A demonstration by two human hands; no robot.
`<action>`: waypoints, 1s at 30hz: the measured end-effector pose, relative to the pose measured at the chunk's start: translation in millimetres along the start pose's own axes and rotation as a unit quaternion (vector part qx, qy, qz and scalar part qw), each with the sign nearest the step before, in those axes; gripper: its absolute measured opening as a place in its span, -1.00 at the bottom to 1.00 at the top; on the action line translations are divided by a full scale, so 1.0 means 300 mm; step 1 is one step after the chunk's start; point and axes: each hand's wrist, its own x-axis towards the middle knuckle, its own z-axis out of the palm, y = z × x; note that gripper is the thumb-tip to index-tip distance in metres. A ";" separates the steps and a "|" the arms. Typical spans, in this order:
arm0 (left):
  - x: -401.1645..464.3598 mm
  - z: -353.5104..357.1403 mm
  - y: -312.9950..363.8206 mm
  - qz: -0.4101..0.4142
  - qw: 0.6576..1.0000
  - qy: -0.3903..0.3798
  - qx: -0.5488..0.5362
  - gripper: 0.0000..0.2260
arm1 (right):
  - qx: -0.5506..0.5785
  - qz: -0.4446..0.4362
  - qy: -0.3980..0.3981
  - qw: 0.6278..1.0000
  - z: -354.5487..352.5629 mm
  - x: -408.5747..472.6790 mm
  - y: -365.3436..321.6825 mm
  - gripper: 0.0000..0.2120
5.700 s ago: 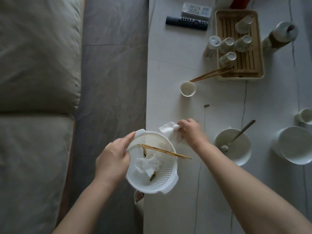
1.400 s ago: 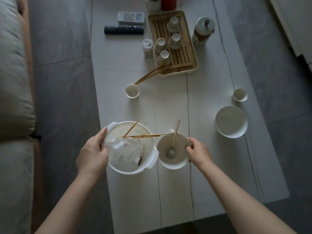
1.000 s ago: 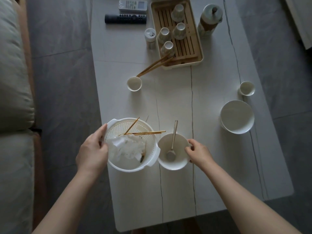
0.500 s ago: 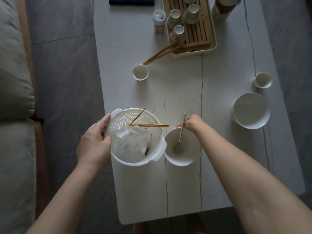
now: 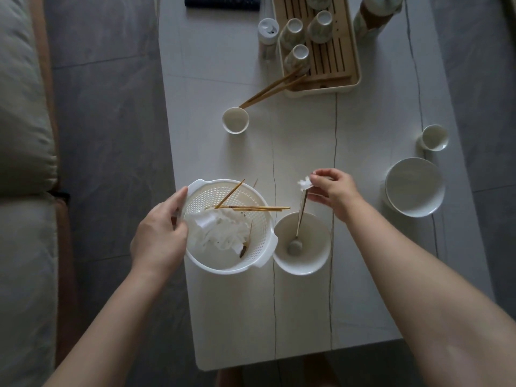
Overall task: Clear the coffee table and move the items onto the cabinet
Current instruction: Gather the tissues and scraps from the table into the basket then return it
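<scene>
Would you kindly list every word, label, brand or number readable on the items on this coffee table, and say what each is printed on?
No text can be read in this picture.
Dark remote control: its buttons show only as pale specks; any markings are too small and blurred to read.
Patterned cups on the wooden tray: decoration only, no lettering to make out.
White basket, bowls and small cups: plain, no print visible.

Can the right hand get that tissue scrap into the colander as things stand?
Probably yes: the right hand pinches the tissue scrap just beside the colander, whose top is open apart from skewers.
</scene>
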 end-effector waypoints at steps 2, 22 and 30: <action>-0.001 -0.004 -0.001 -0.002 1.000 0.000 0.001 -0.52 | -0.002 -0.018 -0.006 1.000 0.014 -0.003 -0.053 -0.90; 0.043 -0.096 -0.151 0.007 1.000 0.015 -0.013 -0.52 | -0.569 -0.155 -0.089 0.803 0.433 0.065 0.093 -0.75; 0.054 -0.104 -0.167 0.007 1.000 0.008 -0.006 -0.53 | -0.565 -0.167 -0.032 0.807 0.443 0.062 0.133 -0.84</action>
